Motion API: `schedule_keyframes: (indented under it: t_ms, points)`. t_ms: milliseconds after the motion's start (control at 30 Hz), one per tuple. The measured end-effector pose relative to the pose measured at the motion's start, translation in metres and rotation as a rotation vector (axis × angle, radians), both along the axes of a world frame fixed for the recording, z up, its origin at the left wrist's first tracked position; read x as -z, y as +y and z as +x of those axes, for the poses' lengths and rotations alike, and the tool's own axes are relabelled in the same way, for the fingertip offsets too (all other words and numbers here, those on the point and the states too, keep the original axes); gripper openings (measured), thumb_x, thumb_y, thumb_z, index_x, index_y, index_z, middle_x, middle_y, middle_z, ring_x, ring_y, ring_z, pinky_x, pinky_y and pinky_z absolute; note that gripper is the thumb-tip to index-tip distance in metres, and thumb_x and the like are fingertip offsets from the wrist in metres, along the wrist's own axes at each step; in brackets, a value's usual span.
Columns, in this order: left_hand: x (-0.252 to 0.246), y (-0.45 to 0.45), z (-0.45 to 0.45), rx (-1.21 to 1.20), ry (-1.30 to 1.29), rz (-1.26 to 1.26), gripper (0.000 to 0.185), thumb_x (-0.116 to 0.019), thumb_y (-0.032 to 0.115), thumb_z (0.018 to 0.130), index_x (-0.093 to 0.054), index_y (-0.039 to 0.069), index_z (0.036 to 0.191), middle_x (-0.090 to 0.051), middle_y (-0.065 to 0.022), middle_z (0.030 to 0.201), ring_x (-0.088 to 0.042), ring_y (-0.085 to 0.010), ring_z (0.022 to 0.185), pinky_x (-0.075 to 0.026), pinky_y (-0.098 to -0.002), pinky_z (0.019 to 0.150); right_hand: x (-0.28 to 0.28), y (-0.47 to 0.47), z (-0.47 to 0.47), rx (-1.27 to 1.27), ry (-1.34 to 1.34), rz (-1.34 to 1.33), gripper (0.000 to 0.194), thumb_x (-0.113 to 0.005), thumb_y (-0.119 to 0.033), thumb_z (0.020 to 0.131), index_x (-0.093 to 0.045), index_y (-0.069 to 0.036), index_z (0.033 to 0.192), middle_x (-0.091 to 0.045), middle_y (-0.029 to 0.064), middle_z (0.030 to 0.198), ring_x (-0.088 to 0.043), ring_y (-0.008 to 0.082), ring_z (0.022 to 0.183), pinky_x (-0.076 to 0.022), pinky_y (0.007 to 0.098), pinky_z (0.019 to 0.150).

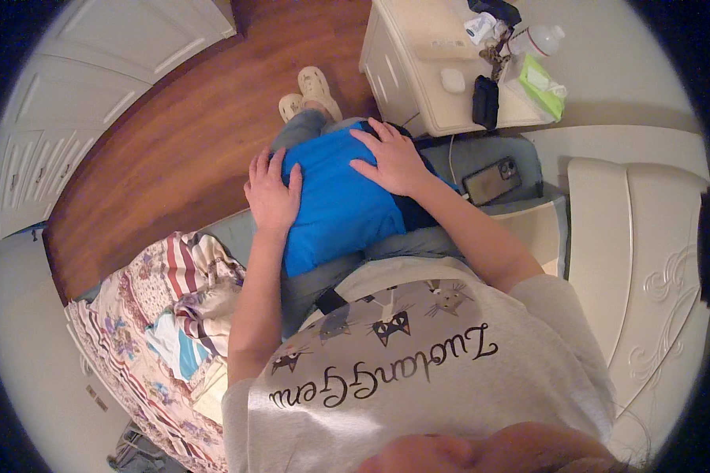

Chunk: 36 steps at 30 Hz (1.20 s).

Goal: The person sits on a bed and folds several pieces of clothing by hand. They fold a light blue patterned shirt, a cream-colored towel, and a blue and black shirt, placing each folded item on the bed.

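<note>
A folded bright blue cloth point(343, 201) lies across my lap, over the grey-blue trousers. My left hand point(273, 192) rests on the cloth's edge at the picture's left, its fingers spread. On the other side my right hand point(390, 156) lies flat with fingers apart, touching the cloth's upper corner. Dark navy fabric point(417, 210) shows beneath the blue cloth, partly under my right forearm. Which side is my left or right follows the arms as they appear in the picture. Neither hand grips anything.
A smartphone point(492, 181) lies beside a white cable. A cream cabinet point(414, 71) holds a black case point(485, 102), a white case point(452, 80), a green tissue pack point(541, 88) and a plastic bottle point(535, 41). Floral bedding point(148, 343) lies at left, a carved headboard point(657, 266) at right.
</note>
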<state>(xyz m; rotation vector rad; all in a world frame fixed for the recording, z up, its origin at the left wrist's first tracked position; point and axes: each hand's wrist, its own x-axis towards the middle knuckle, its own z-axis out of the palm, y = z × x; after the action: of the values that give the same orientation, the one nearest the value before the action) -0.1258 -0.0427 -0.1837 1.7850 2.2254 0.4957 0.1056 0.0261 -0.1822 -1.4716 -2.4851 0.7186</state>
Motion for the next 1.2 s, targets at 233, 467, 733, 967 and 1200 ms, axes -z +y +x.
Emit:
schedule_keyframes:
  t_ms: [233,467,733,967,1200]
  points:
    - [0.002,-0.001,0.000,-0.006,-0.010,0.007,0.046,-0.054,0.039,0.088,-0.055,0.014,0.127,-0.047,-0.0120,0.138,-0.038,-0.0315,0.131,-0.035,-0.0503,0.101,-0.009,-0.020,0.018,0.030,-0.036,-0.019,0.071,-0.056,-0.056,0.084,-0.039,-0.017,0.141,-0.033,0.0252,0.144,-0.034,0.0425,0.132,-0.0338,0.0569,0.102]
    - [-0.011,0.000,0.005,0.000,0.103,-0.009,0.050,-0.058,0.040,0.087,-0.053,0.013,0.128,-0.042,-0.0119,0.141,-0.036,-0.0337,0.132,-0.033,-0.0527,0.102,-0.017,-0.044,0.055,0.116,0.070,-0.107,0.077,-0.056,-0.054,0.085,-0.037,-0.003,0.139,-0.041,0.0276,0.138,-0.042,0.0428,0.125,-0.0359,0.0481,0.103]
    - [-0.050,-0.022,0.095,0.759,-0.289,0.028,0.075,-0.074,0.043,0.072,-0.046,0.010,0.134,-0.037,-0.0169,0.144,-0.029,-0.0372,0.136,-0.028,-0.0585,0.104,-0.001,-0.064,0.112,0.511,0.264,-0.372,0.056,-0.060,-0.047,0.087,-0.061,0.003,0.111,-0.065,0.0236,0.104,-0.062,0.0368,0.099,-0.0478,0.0394,0.087]
    - [-0.047,-0.032,0.116,0.819,-0.174,-0.063,0.075,-0.075,0.034,0.074,-0.042,0.011,0.137,-0.036,-0.0138,0.145,-0.031,-0.0332,0.136,-0.028,-0.0576,0.105,-0.011,-0.067,0.128,0.478,0.408,-0.284,0.027,-0.067,-0.027,0.086,-0.063,-0.002,0.093,-0.066,0.0098,0.082,-0.062,0.0186,0.068,-0.0493,0.0301,0.064]
    - [-0.033,-0.023,0.116,0.725,-0.282,0.000,0.050,-0.066,0.018,0.084,-0.049,0.006,0.130,-0.053,-0.0134,0.132,-0.047,-0.0291,0.124,-0.035,-0.0467,0.103,-0.022,-0.055,0.128,0.791,1.038,-0.838,0.012,-0.061,-0.015,0.091,-0.061,-0.008,0.101,-0.063,0.0005,0.091,-0.058,0.0103,0.079,-0.0516,0.0268,0.071]
